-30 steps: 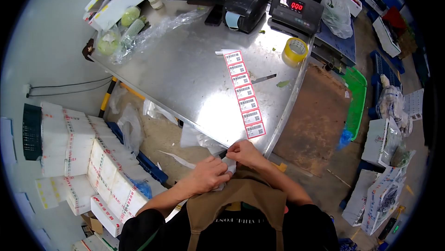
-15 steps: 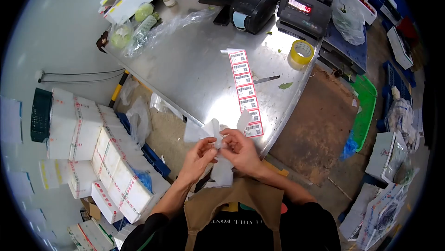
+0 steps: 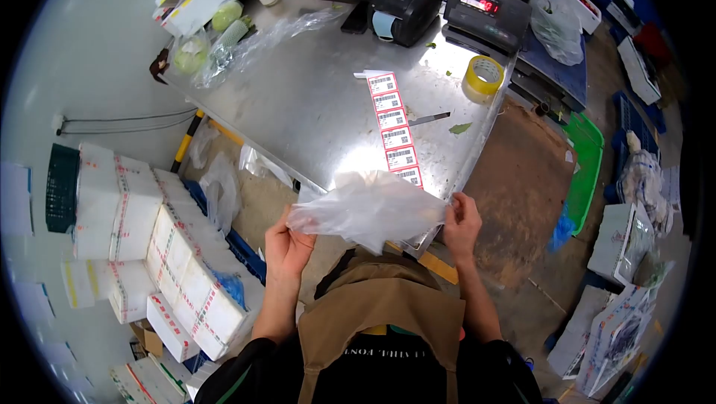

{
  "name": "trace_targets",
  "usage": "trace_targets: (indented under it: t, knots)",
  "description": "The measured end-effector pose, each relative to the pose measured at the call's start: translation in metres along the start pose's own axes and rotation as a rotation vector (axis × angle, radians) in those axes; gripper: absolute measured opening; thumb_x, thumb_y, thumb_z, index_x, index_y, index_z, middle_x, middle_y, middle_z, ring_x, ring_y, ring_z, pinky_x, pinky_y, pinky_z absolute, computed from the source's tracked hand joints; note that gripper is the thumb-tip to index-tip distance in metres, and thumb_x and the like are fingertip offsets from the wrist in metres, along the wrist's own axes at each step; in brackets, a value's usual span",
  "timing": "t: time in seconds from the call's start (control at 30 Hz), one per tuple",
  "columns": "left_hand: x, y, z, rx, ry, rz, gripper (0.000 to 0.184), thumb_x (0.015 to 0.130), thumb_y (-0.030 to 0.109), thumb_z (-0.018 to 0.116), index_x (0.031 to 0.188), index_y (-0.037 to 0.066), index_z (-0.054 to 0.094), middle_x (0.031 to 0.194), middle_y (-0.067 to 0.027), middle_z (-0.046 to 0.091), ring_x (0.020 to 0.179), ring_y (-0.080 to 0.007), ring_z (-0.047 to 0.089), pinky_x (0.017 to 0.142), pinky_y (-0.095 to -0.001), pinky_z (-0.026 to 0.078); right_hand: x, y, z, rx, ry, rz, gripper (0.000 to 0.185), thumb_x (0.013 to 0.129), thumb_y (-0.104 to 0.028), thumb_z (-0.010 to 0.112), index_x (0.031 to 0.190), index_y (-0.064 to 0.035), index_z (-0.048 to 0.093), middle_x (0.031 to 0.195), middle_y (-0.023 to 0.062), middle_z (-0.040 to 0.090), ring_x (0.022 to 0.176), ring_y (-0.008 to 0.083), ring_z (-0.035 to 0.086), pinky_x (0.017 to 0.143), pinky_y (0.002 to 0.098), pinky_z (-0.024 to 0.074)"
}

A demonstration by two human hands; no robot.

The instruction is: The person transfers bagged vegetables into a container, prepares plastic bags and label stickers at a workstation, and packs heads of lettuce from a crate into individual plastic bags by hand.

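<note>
A thin, translucent plastic bag point(image 3: 369, 210) is stretched between my two hands at the near corner of the metal table. My left hand point(image 3: 289, 244) pinches its left end, and my right hand point(image 3: 462, 223) grips the right end. Under and beyond the bag lies a strip of barcode labels point(image 3: 391, 118) with red borders; the bag covers the strip's near end. A flat dark blade-like piece point(image 3: 429, 118) rests beside the strip, with a green leaf point(image 3: 460, 128) close to it.
On the metal table point(image 3: 298, 106) are a roll of yellow tape point(image 3: 485, 74), a label printer point(image 3: 406, 13), a scale display point(image 3: 485, 9) and bagged vegetables point(image 3: 191, 54). White foam boxes point(image 3: 198, 285) are stacked at left. A green crate point(image 3: 585, 173) stands at right.
My hands were close together on the bunched plastic; now they are wide apart with the bag spread between them. The scale's red readout has changed.
</note>
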State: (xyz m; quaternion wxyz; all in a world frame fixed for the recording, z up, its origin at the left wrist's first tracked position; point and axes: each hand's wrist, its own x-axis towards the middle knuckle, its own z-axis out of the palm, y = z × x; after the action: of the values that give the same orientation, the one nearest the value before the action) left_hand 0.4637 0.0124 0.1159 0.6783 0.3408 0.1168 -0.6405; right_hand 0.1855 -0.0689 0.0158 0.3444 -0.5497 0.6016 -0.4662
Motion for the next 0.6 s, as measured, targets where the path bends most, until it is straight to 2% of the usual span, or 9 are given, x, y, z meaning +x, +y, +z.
trace_targets:
  t: [0.03,0.1,0.17,0.2,0.3,0.33,0.43,0.5,0.6]
  knots:
    - [0.007,0.008,-0.012,-0.074,-0.126,-0.043,0.016,0.093,0.015,0.046,0.096,0.002,0.055,0.083,-0.0051,0.059,0.071,-0.0175,0.057,0.067,-0.0316,0.049,-0.007,0.007,-0.007,-0.070,-0.029,0.013,0.024,0.076,0.004,0.056,0.099,0.0009,0.058,0.077,0.0066,0.053,0.064,0.0145,0.052,0.059,0.0280,0.0451]
    - [0.006,-0.004,0.027,0.114,0.000,-0.070,0.013,0.091,0.017,0.052,0.088,0.005,0.055,0.074,-0.0016,0.053,0.063,-0.0131,0.051,0.056,-0.0264,0.044,-0.024,0.012,-0.016,-0.209,-0.091,0.041,0.025,0.074,0.004,0.057,0.099,0.0010,0.058,0.083,0.0084,0.054,0.068,0.0179,0.053,0.061,0.0297,0.0454]
    - [0.004,0.000,0.060,0.351,0.017,-0.002,0.014,0.090,0.019,0.054,0.085,0.006,0.056,0.071,-0.0004,0.052,0.058,-0.0108,0.049,0.050,-0.0234,0.040,-0.038,-0.022,-0.031,-0.121,-0.031,-0.021,0.031,0.073,0.003,0.059,0.104,0.0003,0.056,0.093,0.0101,0.055,0.080,0.0195,0.055,0.066,0.0303,0.0461]
    - [0.010,0.011,0.055,0.478,-0.313,-0.101,0.015,0.089,0.021,0.058,0.087,0.006,0.059,0.065,0.0023,0.050,0.052,-0.0066,0.045,0.044,-0.0201,0.034,-0.044,-0.045,-0.043,-0.083,-0.004,-0.053,0.034,0.072,0.003,0.060,0.106,0.0000,0.056,0.099,0.0109,0.055,0.086,0.0202,0.055,0.069,0.0307,0.0465]
    - [-0.005,-0.008,0.082,1.000,-0.448,-0.128,0.017,0.089,0.021,0.059,0.092,0.005,0.061,0.062,0.0046,0.048,0.050,-0.0036,0.041,0.041,-0.0176,0.030,-0.064,-0.121,-0.064,-0.201,0.168,-0.402,0.046,0.067,0.003,0.063,0.112,-0.0003,0.053,0.110,0.0133,0.052,0.100,0.0241,0.053,0.074,0.0342,0.0470]
    - [-0.005,-0.025,0.077,1.122,-0.573,-0.124,0.019,0.088,0.021,0.060,0.095,0.003,0.063,0.063,0.0053,0.049,0.052,-0.0014,0.039,0.043,-0.0173,0.029,-0.072,-0.143,-0.058,-0.181,0.123,-0.412,0.051,0.064,0.003,0.064,0.113,0.0001,0.052,0.112,0.0149,0.052,0.102,0.0272,0.052,0.076,0.0377,0.0465]
    - [-0.041,-0.043,0.088,1.515,-0.937,-0.407,0.017,0.079,0.006,0.067,0.094,-0.002,0.063,0.078,0.0005,0.058,0.062,-0.0047,0.044,0.056,-0.0204,0.039,-0.113,-0.141,-0.032,-0.474,0.091,-0.466,0.056,0.055,0.005,0.062,0.110,0.0013,0.054,0.108,0.0170,0.055,0.099,0.0323,0.054,0.078,0.0422,0.0463]
    - [-0.047,-0.050,0.071,1.698,-1.362,-0.136,0.023,0.073,-0.001,0.067,0.095,0.000,0.062,0.077,0.0001,0.056,0.065,-0.0074,0.046,0.058,-0.0223,0.040,-0.157,-0.115,-0.030,-0.436,0.167,-0.278,0.051,0.057,0.006,0.059,0.107,0.0017,0.057,0.103,0.0175,0.059,0.097,0.0331,0.057,0.083,0.0396,0.0445]
    - [-0.035,-0.072,0.045,1.900,-1.442,0.362,0.036,0.067,-0.008,0.061,0.101,0.003,0.060,0.078,-0.0086,0.055,0.066,-0.0182,0.050,0.059,-0.0287,0.042,-0.208,-0.118,-0.075,-0.322,0.573,-0.079,0.044,0.057,0.011,0.051,0.099,0.0012,0.060,0.093,0.0158,0.062,0.086,0.0307,0.061,0.074,0.0336,0.0481]
